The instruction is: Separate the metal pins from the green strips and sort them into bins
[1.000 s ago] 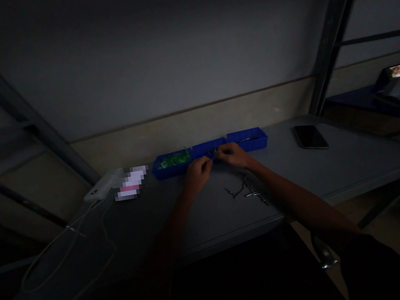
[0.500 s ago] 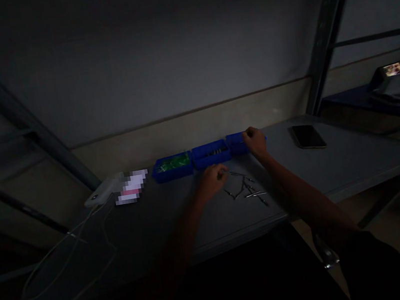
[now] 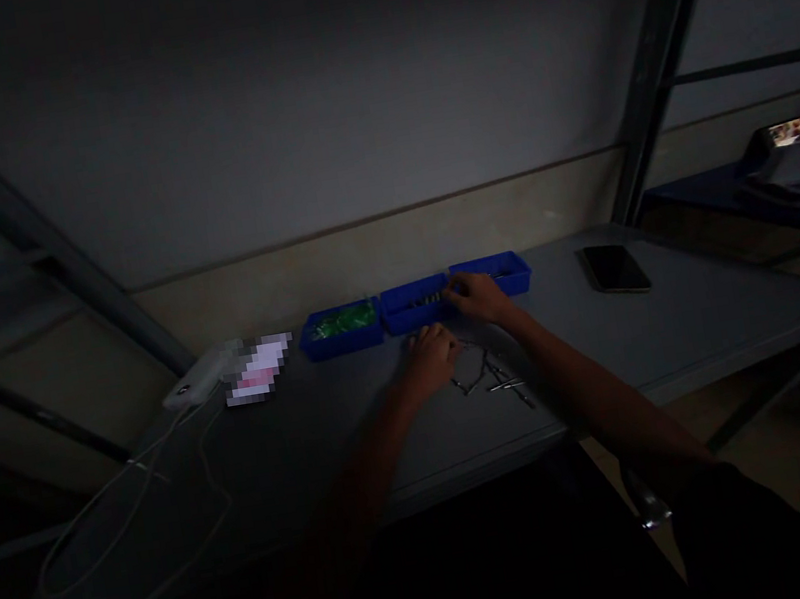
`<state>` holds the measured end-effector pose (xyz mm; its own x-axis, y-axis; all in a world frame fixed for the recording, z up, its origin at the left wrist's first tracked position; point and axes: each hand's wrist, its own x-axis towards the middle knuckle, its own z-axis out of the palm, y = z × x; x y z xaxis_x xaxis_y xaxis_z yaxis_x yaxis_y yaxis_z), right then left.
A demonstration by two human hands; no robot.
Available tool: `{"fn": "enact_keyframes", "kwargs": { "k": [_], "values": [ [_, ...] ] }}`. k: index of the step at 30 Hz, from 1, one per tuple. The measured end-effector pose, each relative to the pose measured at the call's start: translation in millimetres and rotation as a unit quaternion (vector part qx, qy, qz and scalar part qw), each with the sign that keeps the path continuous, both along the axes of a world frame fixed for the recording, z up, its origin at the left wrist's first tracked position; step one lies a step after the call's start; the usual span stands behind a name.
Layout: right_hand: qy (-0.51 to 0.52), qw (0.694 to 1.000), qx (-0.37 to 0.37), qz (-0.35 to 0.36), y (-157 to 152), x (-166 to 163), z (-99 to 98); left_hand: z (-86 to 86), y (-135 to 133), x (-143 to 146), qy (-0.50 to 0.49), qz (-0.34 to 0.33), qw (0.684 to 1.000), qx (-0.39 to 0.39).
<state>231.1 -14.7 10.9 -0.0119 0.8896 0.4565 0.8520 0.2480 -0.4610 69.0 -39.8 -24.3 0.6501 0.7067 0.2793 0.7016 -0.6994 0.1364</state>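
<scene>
My left hand point(image 3: 434, 357) rests low over the table in front of the middle blue bin point(image 3: 404, 321), its fingers curled down. Whatever it holds, if anything, is hidden. At the right end of that bin is my right hand point(image 3: 480, 297), thumb and fingers pinched together; the scene is too dark to show what is between them. Dark and silvery small parts point(image 3: 428, 299) lie inside the middle bin. Several slim metal pieces point(image 3: 506, 384), pen-like in shape, lie loose on the table just right of my left hand.
A left blue bin point(image 3: 342, 344) holds green plastic-looking material; the right blue bin point(image 3: 515, 281) has small metal parts. A dark phone or tablet point(image 3: 615, 267) lies to the right. Leftward are a white device point(image 3: 204, 376) with cables and a blurred-out bright screen point(image 3: 259, 370).
My right hand has moved left and slightly down, from the right bin to the right end of the middle bin. My left hand has shifted slightly, its fingers now pointing lower.
</scene>
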Motion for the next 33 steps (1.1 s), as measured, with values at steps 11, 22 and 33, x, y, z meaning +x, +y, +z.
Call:
{"fn": "enact_keyframes", "kwargs": {
  "k": [11,22,33],
  "values": [
    [0.025,0.968,-0.085,0.234,-7,-10,-4.3,4.5,31,-39,-0.132,0.065,0.989,0.008],
    [0.017,0.979,-0.023,0.202,-9,-21,-2.0,12.5,26,-37,-0.252,0.03,0.967,0.007],
    [0.045,0.976,-0.002,0.215,-15,-24,2.8,21.2,18,-35,-0.247,0.078,0.965,-0.032]
  ]
}}
